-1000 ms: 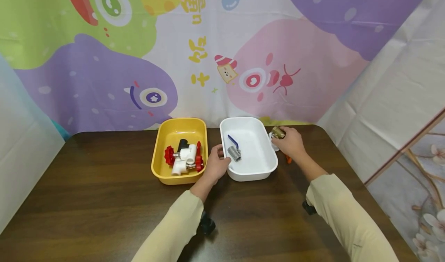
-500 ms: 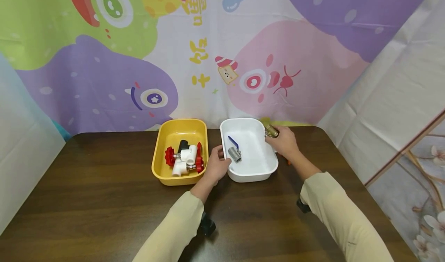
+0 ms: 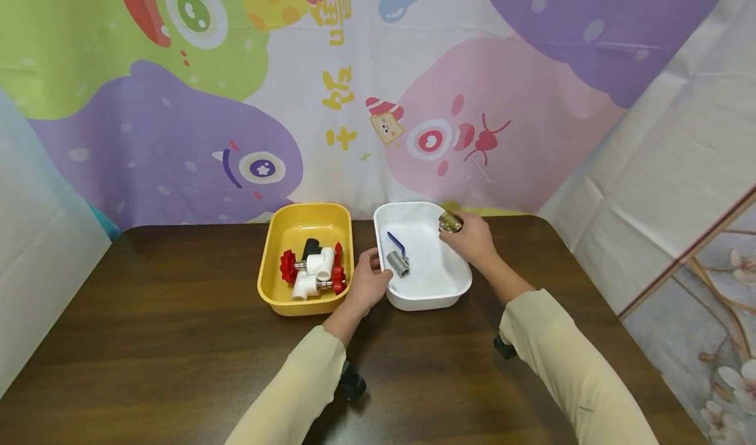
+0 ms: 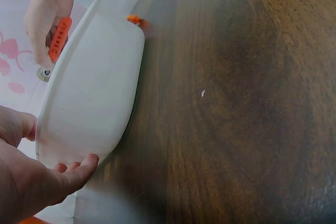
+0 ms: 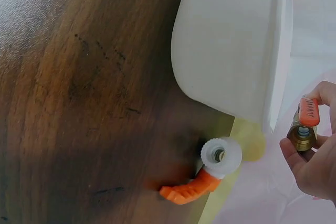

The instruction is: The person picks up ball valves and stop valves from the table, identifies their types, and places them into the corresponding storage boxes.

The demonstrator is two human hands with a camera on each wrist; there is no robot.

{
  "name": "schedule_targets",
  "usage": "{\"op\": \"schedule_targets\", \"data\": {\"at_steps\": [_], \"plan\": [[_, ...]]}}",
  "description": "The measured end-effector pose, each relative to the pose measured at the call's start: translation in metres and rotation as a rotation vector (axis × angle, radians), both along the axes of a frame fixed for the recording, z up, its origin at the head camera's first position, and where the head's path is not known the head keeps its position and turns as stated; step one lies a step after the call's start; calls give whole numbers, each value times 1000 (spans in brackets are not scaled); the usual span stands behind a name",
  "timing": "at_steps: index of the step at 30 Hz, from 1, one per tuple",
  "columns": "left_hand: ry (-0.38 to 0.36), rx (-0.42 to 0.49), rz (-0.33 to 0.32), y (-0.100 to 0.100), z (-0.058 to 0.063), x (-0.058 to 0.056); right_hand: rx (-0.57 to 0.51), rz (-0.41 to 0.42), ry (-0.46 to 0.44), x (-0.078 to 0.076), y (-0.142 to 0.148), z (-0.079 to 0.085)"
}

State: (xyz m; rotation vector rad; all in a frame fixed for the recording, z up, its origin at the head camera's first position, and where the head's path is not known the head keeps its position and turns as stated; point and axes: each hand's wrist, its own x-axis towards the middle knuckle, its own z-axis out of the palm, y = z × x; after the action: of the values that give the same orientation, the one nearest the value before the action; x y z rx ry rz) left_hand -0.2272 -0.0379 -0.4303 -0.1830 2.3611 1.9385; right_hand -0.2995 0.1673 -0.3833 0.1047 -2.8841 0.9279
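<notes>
My right hand (image 3: pixel 472 238) grips a brass ball valve (image 3: pixel 451 221) above the far right rim of the white basin (image 3: pixel 431 254). The valve's orange lever (image 5: pixel 309 111) and threaded bore show in the right wrist view. My left hand (image 3: pixel 367 284) pinches the basin's left wall, thumb at the rim and fingers against the outside, as the left wrist view shows. Inside the basin, near that wall, lies a metal ball valve (image 3: pixel 398 263) with a blue lever. A white valve with an orange handle (image 5: pixel 189 188) lies on the table beside the basin; my right arm hides it in the head view.
A yellow basin (image 3: pixel 264 268) stands left of the white one. In it are white pipe valves (image 3: pixel 321 263) with red handwheels and a black piece (image 3: pixel 311 245). A printed cloth (image 3: pixel 354 169) hangs behind the brown table (image 3: pixel 177 340).
My right hand has carried the brass ball valve leftward, from beside the white basin to over its far right rim. The left hand and both basins have stayed in place.
</notes>
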Motion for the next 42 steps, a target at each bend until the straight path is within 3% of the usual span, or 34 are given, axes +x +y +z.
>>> {"op": "schedule_targets", "data": {"at_steps": [27, 42], "plan": [[-6, 9, 9, 1, 1, 0, 9, -16, -6, -6, -21, -10], [4, 11, 16, 2, -1, 0, 31, 14, -7, -9, -31, -20]]}}
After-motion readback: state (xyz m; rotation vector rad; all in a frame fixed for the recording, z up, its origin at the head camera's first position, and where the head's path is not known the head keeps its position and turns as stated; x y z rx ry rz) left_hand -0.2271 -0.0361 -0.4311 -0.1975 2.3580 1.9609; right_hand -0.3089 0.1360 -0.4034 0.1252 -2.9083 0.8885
